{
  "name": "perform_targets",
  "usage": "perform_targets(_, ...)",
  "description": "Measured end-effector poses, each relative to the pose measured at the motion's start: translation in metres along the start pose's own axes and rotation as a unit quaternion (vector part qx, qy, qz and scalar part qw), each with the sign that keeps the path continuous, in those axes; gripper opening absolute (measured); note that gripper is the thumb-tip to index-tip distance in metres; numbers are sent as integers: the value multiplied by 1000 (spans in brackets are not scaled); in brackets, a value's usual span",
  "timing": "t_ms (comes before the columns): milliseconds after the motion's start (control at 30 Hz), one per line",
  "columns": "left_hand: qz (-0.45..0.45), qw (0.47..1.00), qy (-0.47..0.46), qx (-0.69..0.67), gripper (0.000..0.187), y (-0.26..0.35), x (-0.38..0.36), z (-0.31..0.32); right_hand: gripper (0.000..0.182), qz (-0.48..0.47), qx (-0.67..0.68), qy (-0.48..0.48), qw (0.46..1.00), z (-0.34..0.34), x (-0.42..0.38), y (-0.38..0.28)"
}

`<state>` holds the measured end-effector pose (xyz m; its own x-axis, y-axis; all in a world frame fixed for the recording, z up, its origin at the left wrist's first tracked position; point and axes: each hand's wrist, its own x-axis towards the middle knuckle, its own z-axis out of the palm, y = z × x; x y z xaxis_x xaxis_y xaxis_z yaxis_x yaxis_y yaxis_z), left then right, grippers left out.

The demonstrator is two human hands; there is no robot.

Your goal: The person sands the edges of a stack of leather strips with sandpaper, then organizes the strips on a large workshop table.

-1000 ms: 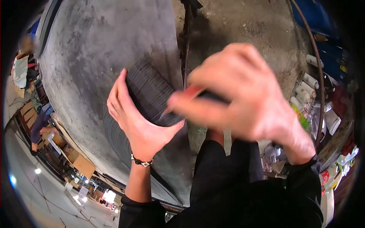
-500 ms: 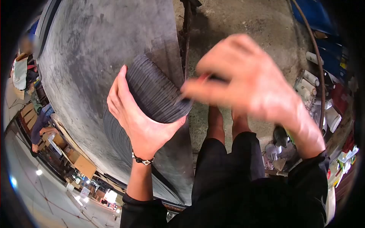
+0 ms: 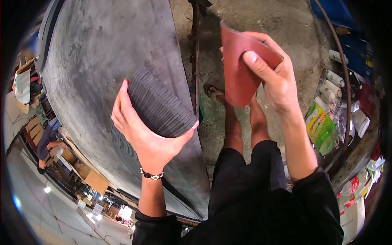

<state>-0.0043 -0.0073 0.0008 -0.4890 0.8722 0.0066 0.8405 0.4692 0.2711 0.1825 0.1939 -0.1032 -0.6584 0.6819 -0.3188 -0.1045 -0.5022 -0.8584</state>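
My left hand (image 3: pixel 143 136) is wrapped round a thick stack of thin dark grey pieces (image 3: pixel 161 106), fingers along its left side and thumb at its right end. The stack is on a grey tabletop (image 3: pixel 94 61), near its right edge. My right hand (image 3: pixel 277 79) is raised over the floor, apart from the stack, and grips a stiff, flat reddish-brown piece (image 3: pixel 241 69). Its thumb lies on the red face and the fingers are mostly hidden behind it. Behind my left wrist, a curved row of similar dark pieces (image 3: pixel 122 143) rests on the table.
Beyond the table edge is a concrete floor (image 3: pixel 261 16), with my legs and a sandalled foot (image 3: pixel 214 93). White bottles (image 3: pixel 332 87) and a green packet (image 3: pixel 320 128) are on the right. Cardboard boxes (image 3: pixel 92 179) and another person (image 3: pixel 48 141) are at the far left.
My right hand has moved up and away from the right end of the stack. The reddish-brown piece in it, barely visible before, now faces the camera. My left hand stays on the stack.
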Motion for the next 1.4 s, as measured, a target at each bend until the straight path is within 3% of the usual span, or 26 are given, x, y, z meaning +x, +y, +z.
perform_targets(133,-12,1000,-4,-5,145,1,-1,0,53,90,309,2,947,22,-14,16)
perform_targets(167,-14,1000,-1,-6,146,0,-1,0,72,104,295,4,950,27,-18,23)
perform_targets(200,-11,1000,-2,-8,146,0,0,0,74,107,315,-3,943,35,-21,29)
perform_targets(300,-11,1000,-4,-8,146,2,0,0,71,158,297,-36,941,44,-32,29)
perform_targets(400,-23,1000,-13,-4,146,4,0,-2,58,125,109,-23,986,37,-43,23)
perform_targets(533,-31,999,-10,-8,144,4,1,-2,53,131,64,14,989,30,-52,15)
perform_targets(567,-34,999,-10,-6,144,5,2,-3,51,146,81,17,986,26,-52,20)
perform_targets(700,-29,1000,1,-7,143,4,1,-3,77,169,161,19,972,25,-46,9)
perform_targets(800,-26,999,20,12,142,0,2,-2,85,121,214,-17,969,32,-38,-9)
perform_targets(833,-51,998,34,17,142,2,5,-6,77,121,266,-26,956,31,-38,-13)
perform_targets(933,-113,989,84,43,143,-16,14,-11,90,87,193,-22,977,43,-31,-36)
perform_targets(1033,-126,988,71,47,142,-30,24,-7,57,64,141,25,988,70,-20,-51)
perform_targets(1167,-126,989,72,36,142,-29,25,-6,33,-14,-26,12,1000,123,5,-69)
perform_targets(1267,-127,989,68,30,146,-29,23,-7,34,-109,-123,-10,986,141,14,-71)
perform_targets(1400,-139,989,43,22,145,-22,25,-11,34,-197,-110,-27,974,145,22,-60)
